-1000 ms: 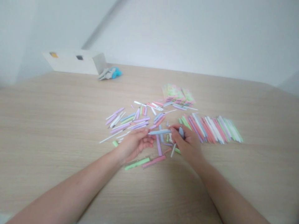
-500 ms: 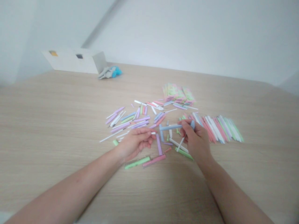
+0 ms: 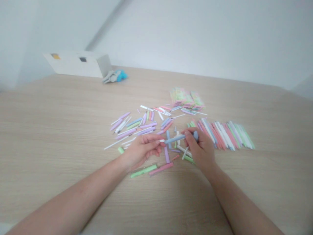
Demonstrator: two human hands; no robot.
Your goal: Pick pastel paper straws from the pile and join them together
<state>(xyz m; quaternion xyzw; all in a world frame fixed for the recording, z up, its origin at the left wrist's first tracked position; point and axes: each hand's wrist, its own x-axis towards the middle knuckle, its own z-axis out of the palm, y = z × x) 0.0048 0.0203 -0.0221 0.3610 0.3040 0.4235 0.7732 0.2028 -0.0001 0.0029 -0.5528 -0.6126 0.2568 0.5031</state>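
Observation:
My right hand [image 3: 200, 148] is closed on a blue pen barrel [image 3: 179, 137] that points left, and a thin white stick [image 3: 185, 153] pokes out below its fingers. My left hand [image 3: 143, 150] pinches a small white piece [image 3: 161, 140] that meets the barrel's left end. Both hands hover low over a wooden table [image 3: 61, 124], above a scatter of loose pastel pen parts [image 3: 137, 127]. A green barrel [image 3: 143, 171] and a pink barrel [image 3: 161, 169] lie just in front of my left wrist.
A tidy row of assembled pens [image 3: 222, 132] lies to the right. Behind it sits a stack of coloured packets [image 3: 186, 98]. At the far left stands a white box [image 3: 78, 64], with a grey and blue cloth-like object [image 3: 114, 76] beside it.
My right hand has brought the blue barrel back down and left, so its end now meets the white piece in my left hand. The left hand has barely moved.

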